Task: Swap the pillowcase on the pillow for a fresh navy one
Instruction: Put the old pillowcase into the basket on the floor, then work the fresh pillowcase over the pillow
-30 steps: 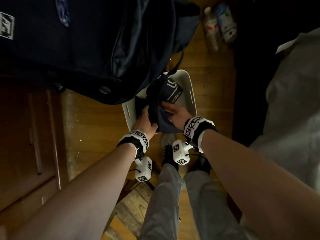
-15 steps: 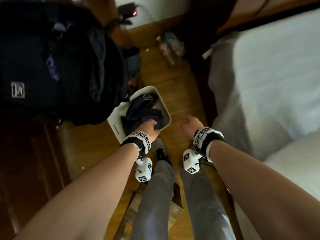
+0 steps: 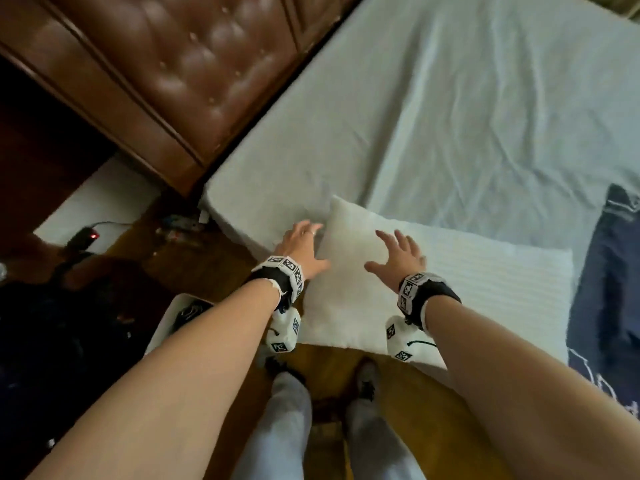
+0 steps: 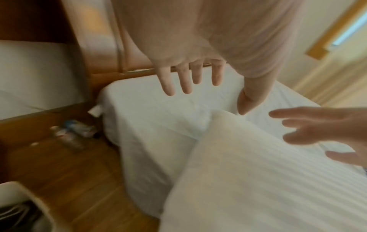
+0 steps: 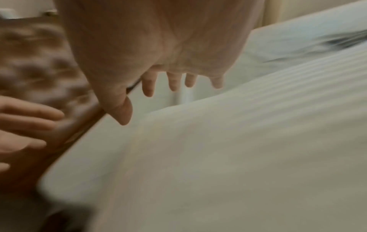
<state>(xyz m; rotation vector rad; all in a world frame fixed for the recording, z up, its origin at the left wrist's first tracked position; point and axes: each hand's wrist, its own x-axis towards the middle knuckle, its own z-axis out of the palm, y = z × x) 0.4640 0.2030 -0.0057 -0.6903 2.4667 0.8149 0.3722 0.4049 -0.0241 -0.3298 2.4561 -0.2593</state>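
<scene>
A bare white pillow with faint stripes lies along the near edge of the bed. My left hand hovers with spread fingers at the pillow's left end, beside its corner. Just above the same end, my right hand is spread open too. Neither hand holds anything. In the left wrist view the left hand hangs over the pillow corner. The right wrist view shows the right hand just above the pillow. A navy cloth lies on the bed, right of the pillow.
A brown tufted leather headboard stands at the upper left. On the wooden floor are a white bin with dark cloth in it, a dark backpack, plastic bottles and a charger with a red light.
Both hands left the dark cloth in the white bin, and I turned from the bin to the bed. They now hover open over the pillow's left end.
</scene>
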